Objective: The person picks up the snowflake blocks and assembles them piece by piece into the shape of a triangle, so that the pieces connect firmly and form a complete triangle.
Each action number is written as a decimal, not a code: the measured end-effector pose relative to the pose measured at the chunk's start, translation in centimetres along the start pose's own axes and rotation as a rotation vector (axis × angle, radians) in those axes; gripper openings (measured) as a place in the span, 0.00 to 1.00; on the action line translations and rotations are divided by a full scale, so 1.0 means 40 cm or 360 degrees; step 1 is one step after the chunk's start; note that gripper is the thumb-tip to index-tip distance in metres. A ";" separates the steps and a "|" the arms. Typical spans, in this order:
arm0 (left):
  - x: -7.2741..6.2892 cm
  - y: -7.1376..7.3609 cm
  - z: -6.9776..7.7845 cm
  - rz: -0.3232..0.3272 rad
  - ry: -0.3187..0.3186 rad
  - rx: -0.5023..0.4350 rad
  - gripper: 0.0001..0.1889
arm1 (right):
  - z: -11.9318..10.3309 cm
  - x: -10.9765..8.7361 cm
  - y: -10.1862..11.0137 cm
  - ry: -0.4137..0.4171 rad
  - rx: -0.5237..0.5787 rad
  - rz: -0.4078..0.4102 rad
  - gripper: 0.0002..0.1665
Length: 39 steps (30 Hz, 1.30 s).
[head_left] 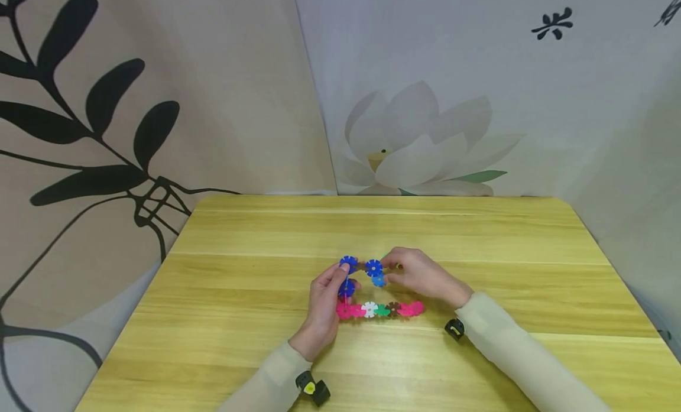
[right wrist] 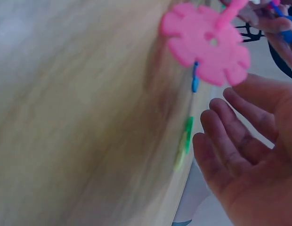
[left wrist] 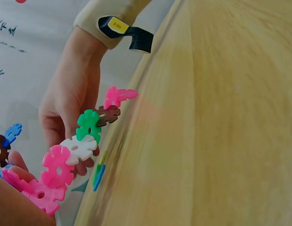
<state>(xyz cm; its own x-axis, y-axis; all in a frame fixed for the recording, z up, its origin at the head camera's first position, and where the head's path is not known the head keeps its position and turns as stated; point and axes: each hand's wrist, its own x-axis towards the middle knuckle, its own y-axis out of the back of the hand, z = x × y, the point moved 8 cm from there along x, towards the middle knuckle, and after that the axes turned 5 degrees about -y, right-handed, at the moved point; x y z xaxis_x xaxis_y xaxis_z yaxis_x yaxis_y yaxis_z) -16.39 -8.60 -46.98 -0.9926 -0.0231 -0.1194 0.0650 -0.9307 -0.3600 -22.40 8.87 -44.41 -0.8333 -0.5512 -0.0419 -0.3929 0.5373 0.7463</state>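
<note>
Chain of snowflake discs (head_left: 369,309) bends over the table (head_left: 239,341) in the head view: the left grip (head_left: 322,302) pinches a blue disc (head_left: 348,260), the lower row runs rightward, and a light-blue disc (head_left: 379,280) sits just beside the right grip (head_left: 417,273), the nearer one. Left wrist view: the row slants upward. Right wrist view: right fingers (right wrist: 221,153) curve loosely, holding nothing, near a pink disc (right wrist: 200,47).

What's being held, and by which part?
The disc chain: the left hand holds it at a blue disc; whether the right hand grips is unclear.
</note>
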 end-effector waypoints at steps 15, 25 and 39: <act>0.001 0.004 -0.001 0.0012 -0.0019 -0.0036 0.19 | -0.013 0.030 -0.038 0.0120 -0.0266 -0.0108 0.07; 0.002 0.005 -0.008 0.0007 -0.0016 -0.0012 0.22 | 0.012 0.016 -0.025 -0.0028 -0.0115 -0.0106 0.09; -0.002 -0.001 -0.008 -0.0013 -0.0085 -0.0073 0.14 | 0.003 -0.058 0.036 -0.0048 0.0251 0.0100 0.04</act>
<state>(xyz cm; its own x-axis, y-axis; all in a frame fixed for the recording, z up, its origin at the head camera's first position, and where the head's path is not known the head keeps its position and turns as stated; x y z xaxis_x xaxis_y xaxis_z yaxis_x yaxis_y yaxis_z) -16.30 -8.43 -47.24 -0.9971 -0.0362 -0.0672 0.0603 -0.9131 -0.4032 -21.05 10.99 -43.32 -0.8686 -0.4950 -0.0202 -0.3938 0.6652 0.6344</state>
